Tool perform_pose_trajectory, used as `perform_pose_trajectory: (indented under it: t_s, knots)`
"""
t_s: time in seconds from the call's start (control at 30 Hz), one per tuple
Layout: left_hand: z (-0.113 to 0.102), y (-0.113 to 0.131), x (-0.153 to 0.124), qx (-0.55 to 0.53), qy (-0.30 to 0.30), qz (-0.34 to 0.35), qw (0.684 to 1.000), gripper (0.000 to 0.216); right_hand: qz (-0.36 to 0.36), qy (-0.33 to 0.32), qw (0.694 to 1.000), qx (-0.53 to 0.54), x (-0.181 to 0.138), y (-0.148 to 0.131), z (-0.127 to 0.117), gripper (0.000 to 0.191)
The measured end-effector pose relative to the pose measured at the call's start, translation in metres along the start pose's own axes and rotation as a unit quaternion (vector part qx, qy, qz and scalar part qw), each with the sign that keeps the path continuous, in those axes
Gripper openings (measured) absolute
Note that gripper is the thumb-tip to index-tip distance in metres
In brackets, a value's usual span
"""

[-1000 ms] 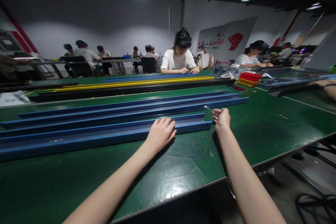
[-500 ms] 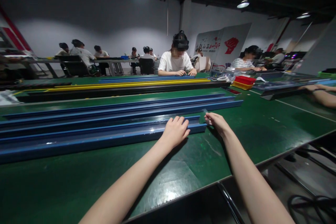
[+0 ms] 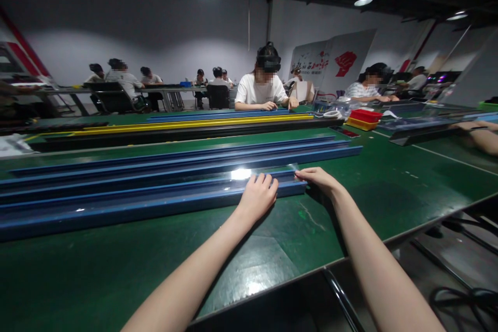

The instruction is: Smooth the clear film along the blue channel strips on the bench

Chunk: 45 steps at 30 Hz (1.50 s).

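Note:
A long blue channel-shaped strip (image 3: 155, 206) lies on the green table, running off to the left. My left hand (image 3: 260, 193) is over it near its right end, fingers bent across the near edge and thumb on the near side. At the end of the strip, the fingertips of my right hand (image 3: 317, 179) are pinched on a small piece of clear film (image 3: 291, 167). That film is see-through, so how far it runs along the strip is hard to make out. A bright reflection shows just left of my left hand, above the channel.
More blue strips (image 3: 187, 168) lie parallel just beyond. Farther back are yellow and black strips (image 3: 198, 125) and a red box on a yellow one (image 3: 363, 118). A person (image 3: 266, 85) sits across the table; another person's forearm (image 3: 480, 135) reaches in at right.
My right hand has shifted slightly left, over the channel's end, still pinching the film. A bright reflection has appeared beside my left hand, which keeps nearly the same place.

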<state>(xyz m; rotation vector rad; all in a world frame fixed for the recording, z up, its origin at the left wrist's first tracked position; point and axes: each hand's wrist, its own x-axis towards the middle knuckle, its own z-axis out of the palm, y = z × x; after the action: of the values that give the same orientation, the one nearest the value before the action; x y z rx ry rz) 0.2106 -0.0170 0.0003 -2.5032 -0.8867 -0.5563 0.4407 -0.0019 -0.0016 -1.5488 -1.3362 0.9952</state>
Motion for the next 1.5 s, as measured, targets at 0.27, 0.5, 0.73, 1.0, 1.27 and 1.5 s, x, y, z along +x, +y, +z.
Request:
perform_pose_trajectory:
  t_s: [0.27, 0.5, 0.73, 1.0, 1.27, 1.5]
  knots:
    - [-0.004, -0.005, -0.010, -0.002, 0.003, -0.051, 0.999, 0.018, 0.007, 0.053, 0.997, 0.047, -0.001, 0.011, 0.004, 0.035]
    - [-0.004, -0.009, -0.015, 0.004, 0.000, -0.069, 0.998, 0.023, -0.022, 0.102, 0.994, 0.037, -0.004, 0.009, 0.008, 0.038]
    - [-0.003, -0.004, -0.015, 0.001, -0.003, -0.071, 0.997, 0.021, -0.044, 0.124, 0.991, 0.002, -0.002, 0.009, 0.011, 0.043]
    - [-0.003, -0.001, -0.014, -0.006, -0.004, -0.073, 0.997, 0.020, -0.032, 0.132, 0.990, 0.027, -0.001, 0.009, 0.011, 0.038]
    - [0.002, 0.000, -0.016, 0.004, -0.004, -0.062, 0.998, 0.020, -0.030, 0.134, 0.988, 0.069, 0.004, 0.015, 0.010, 0.037]
    - [0.002, 0.001, -0.015, -0.005, -0.007, -0.064, 0.998, 0.020, -0.030, 0.133, 0.988, 0.070, 0.003, 0.015, 0.010, 0.035]
